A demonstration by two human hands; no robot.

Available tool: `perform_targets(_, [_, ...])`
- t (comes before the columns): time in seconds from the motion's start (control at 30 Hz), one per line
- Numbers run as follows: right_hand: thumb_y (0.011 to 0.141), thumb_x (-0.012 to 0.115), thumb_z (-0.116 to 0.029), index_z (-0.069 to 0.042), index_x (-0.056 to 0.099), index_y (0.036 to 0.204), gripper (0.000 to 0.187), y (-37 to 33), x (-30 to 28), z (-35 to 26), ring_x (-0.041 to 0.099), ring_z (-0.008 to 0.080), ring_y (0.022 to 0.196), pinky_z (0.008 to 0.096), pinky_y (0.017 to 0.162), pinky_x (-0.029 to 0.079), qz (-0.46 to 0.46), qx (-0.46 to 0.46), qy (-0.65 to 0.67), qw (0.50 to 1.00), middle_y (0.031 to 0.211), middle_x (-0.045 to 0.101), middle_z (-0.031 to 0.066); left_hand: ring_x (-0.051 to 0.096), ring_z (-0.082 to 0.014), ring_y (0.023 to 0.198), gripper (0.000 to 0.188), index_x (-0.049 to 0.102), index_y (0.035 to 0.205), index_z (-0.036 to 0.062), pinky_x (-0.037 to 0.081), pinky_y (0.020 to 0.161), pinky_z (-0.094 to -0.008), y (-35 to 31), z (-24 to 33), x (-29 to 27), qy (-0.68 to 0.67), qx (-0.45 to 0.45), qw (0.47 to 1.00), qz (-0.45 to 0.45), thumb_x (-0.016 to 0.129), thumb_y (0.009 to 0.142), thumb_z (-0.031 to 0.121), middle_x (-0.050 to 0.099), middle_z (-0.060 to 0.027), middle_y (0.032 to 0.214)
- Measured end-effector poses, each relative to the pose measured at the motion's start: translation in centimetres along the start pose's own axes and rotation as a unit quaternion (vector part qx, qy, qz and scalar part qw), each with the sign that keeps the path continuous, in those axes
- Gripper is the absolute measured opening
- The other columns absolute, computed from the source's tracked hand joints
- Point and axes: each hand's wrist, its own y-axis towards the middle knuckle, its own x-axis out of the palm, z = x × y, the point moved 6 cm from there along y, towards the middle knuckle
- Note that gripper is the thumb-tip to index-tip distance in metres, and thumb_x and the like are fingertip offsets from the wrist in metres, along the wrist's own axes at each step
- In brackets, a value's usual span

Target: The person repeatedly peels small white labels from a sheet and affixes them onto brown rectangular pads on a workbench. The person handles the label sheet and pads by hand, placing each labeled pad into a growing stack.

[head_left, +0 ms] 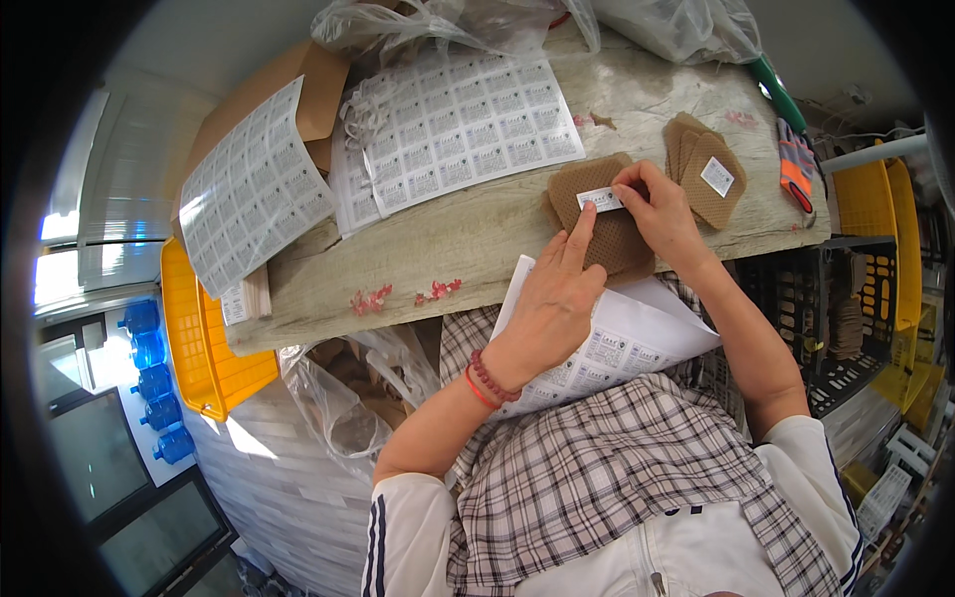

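Note:
A small white printed label (600, 199) lies on the top piece of a stack of brown mesh-textured pads (622, 244) at the table's near edge. My left hand (553, 303) has its index finger stretched out, its tip touching the label's left part; the other fingers are partly bent and hold nothing. At the label's right end my right hand (659, 211) pinches its edge between thumb and fingertips. A sheet of printed labels (607, 358) rests across my lap, partly under my left forearm. To the right, another pile of brown pads (686, 149) bears a white label (717, 177) on top.
More label sheets (477, 129) lie at the table's back left, one sheet (254, 189) leaning on a cardboard box (323, 95). Clear plastic bags (686, 30) sit at the back. An orange-grey glove (795, 169) is at the right edge. Yellow basket (214, 343) and black crate (826, 318) flank the table.

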Motion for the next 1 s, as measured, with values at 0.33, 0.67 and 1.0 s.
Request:
perform_targets(0.33, [0.094, 0.068, -0.01, 0.001, 0.063, 0.099, 0.013, 0.1, 0.1, 0.0, 0.066, 0.0211, 0.076, 0.0355, 0.072, 0.053, -0.004, 0.017, 0.002, 1.0, 0.085, 0.07, 0.0137, 0.05, -0.0423, 0.128, 0.008, 0.062, 0.085, -0.0053, 0.037, 0.112, -0.0531, 0.5, -0.1, 0.4, 0.045, 0.025, 0.998, -0.023, 0.065, 0.082, 0.002, 0.05, -0.0292, 0.145])
perform_targets(0.67, [0.093, 0.067, -0.003, -0.001, 0.064, 0.108, 0.015, -0.7, 0.5, -1.4, 0.066, 0.0243, 0.079, 0.0329, 0.073, 0.054, 0.046, -0.095, -0.105, 0.989, 0.095, 0.064, 0.0114, 0.035, -0.0469, 0.146, 0.006, 0.061, 0.083, -0.0031, 0.023, 0.123, -0.0581, 0.7, 0.0, 0.8, 0.083, 0.027, 0.995, -0.052, 0.063, 0.085, 0.002, 0.05, -0.0303, 0.143])
perform_targets(1.0, [0.086, 0.074, -0.003, -0.006, 0.073, 0.103, 0.017, -1.3, 0.4, -1.9, 0.068, 0.0257, 0.086, 0.0356, 0.071, 0.055, 0.133, -0.198, -0.173, 0.956, 0.1, 0.065, 0.0085, 0.037, -0.0454, 0.145, 0.006, 0.063, 0.084, -0.0021, 0.024, 0.123, -0.0576, 0.5, -0.1, 1.1, 0.093, 0.034, 0.994, -0.054, 0.065, 0.085, 0.004, 0.05, -0.0297, 0.143])
